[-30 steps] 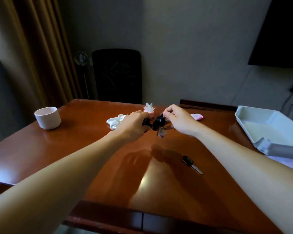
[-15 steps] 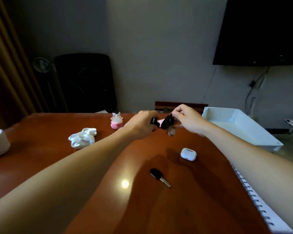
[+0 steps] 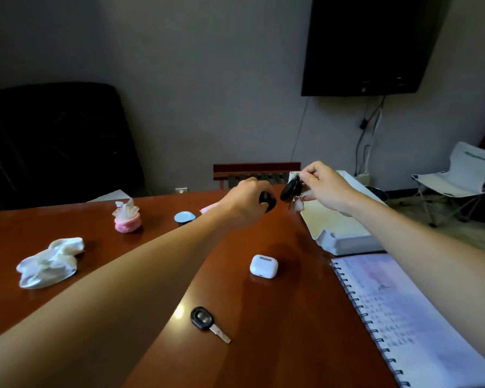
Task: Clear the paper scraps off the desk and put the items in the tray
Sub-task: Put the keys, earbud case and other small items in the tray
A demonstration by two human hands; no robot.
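Red-brown wooden desk (image 3: 277,351), grey wall behind.

Nearest us: one black-headed key (image 3: 209,323), lying loose, and a spiral notebook (image 3: 403,317) at the right edge.

Next: a white earbud case (image 3: 263,265), with a crumpled white paper scrap (image 3: 49,263) to the left.

Further: a pink tissue wad (image 3: 127,218).

Farthest: our left hand (image 3: 248,204), fingers curled round a small black item (image 3: 268,202), and our right hand (image 3: 328,189), pinching a black key bunch (image 3: 289,189).

Changed in the last half-second: the hands, then nearly touching, have parted. The right has carried the bunch over the near end of the white tray (image 3: 347,245). We judge release comes next. The scraps remain uncleared.
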